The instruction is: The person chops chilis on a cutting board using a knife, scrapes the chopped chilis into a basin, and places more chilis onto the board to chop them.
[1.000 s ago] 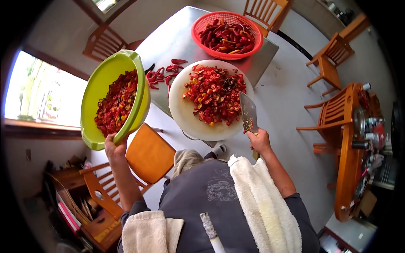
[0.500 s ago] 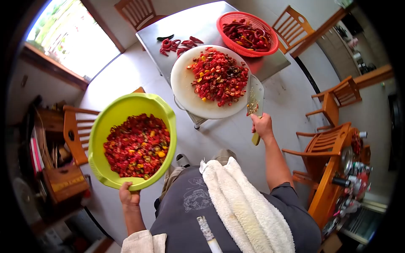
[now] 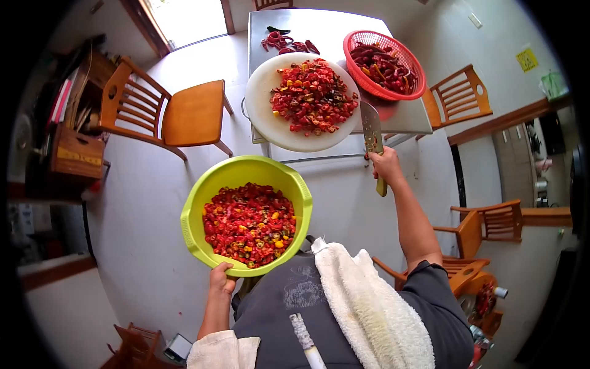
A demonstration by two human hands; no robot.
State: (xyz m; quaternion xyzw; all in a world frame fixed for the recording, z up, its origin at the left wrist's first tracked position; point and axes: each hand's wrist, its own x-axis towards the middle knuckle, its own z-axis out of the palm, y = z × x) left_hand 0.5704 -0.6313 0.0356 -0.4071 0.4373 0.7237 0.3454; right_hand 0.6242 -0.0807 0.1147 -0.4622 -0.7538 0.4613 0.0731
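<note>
My left hand grips the near rim of a lime-green basin, its thumb over the edge. Chopped red peppers with some yellow and dark pieces lie in the basin, which hangs in front of my body below the table. A cleaver is in my right hand, fingers closed round its handle, with bits of pepper on the blade. The blade is at the right edge of a round white cutting board. Heaped on that board are more chopped peppers.
A red basket of whole peppers stands on the metal table, with loose red peppers and a dark green one behind the board. Wooden chairs stand left and right. A cigarette juts in close to the camera.
The basin has come rightward in view, nearer the table's front and my middle. The cleaver stays beside the board, its blade turned more edge-on. My view has swung, shifting the room.
</note>
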